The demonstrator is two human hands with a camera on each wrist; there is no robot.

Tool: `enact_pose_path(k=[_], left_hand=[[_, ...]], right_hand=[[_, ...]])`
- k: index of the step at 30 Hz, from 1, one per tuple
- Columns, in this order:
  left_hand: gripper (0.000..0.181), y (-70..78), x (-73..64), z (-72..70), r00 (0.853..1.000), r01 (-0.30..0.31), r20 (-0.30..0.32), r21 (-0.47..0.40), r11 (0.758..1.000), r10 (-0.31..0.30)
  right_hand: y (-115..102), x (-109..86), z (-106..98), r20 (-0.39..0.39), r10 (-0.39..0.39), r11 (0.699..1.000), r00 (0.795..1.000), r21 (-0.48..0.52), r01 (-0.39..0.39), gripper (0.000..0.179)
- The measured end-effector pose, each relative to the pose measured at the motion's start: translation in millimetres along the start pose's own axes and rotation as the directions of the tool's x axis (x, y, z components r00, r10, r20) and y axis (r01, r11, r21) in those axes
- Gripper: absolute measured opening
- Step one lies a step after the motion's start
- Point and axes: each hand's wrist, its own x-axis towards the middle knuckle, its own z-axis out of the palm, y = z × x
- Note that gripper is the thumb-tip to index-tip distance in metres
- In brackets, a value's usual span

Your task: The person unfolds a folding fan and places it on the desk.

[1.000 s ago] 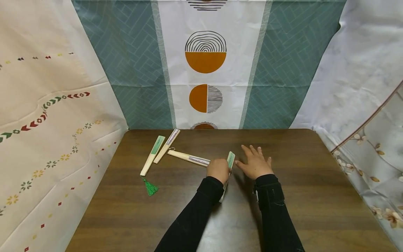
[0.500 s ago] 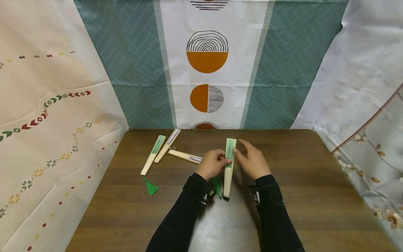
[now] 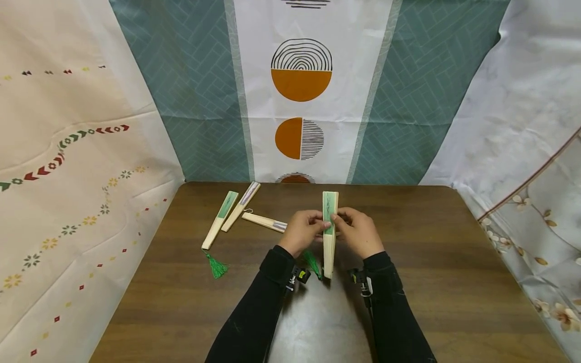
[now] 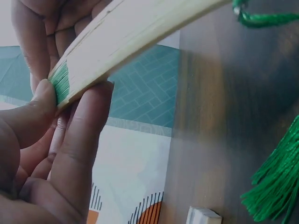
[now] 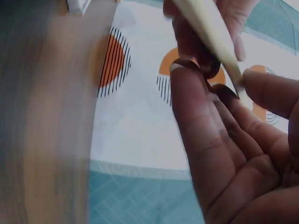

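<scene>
Both hands hold a closed folding fan (image 3: 329, 252) above the table, its green-paper end up and its bare ribs pointing down toward the body. My left hand (image 3: 301, 233) pinches it from the left, thumb on the green part, also seen in the left wrist view, where the fan (image 4: 121, 39) slants across. From the other side my right hand (image 3: 361, 234) grips the upper edge between thumb and fingers; in the right wrist view the fan (image 5: 205, 30) appears edge-on. A green tassel (image 3: 312, 263) dangles from its lower end.
Three more closed fans lie at the left: one green with a tassel (image 3: 220, 220), one greyish-lilac (image 3: 240, 206) leaning beside it, and a third fan (image 3: 263, 221) partly hidden by my left hand. The brown table (image 3: 181, 307) ends at hanging cloths behind.
The left hand has lifted the fan and turned its green face toward the head camera. The right hand, earlier spread flat and apart, has come in and taken hold of the fan's right side.
</scene>
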Motion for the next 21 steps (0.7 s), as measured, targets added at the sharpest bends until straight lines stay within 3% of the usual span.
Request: enact_pose_path(k=[8,16,21], left_hand=[[0.022,-0.8,1.3,3.2,0.999,0.004,-0.052,-0.055,0.998,-0.007],[0.017,-4.9,3.5,2.7,0.999,0.022,-0.032,-0.090,0.996,-0.025],[0.016,-5.6,4.5,2.1,0.999,0.023,-0.040,-0.105,0.994,-0.027]], right_hand=[[2.0,1.6,1.1,-0.015,0.049,0.992,0.999,0.113,-0.046,0.036],[4.8,4.6,2.6,-0.045,0.089,0.988,0.995,0.131,-0.082,0.027],[4.2,5.7,2.5,-0.015,0.107,0.971,0.994,0.214,-0.102,0.031]])
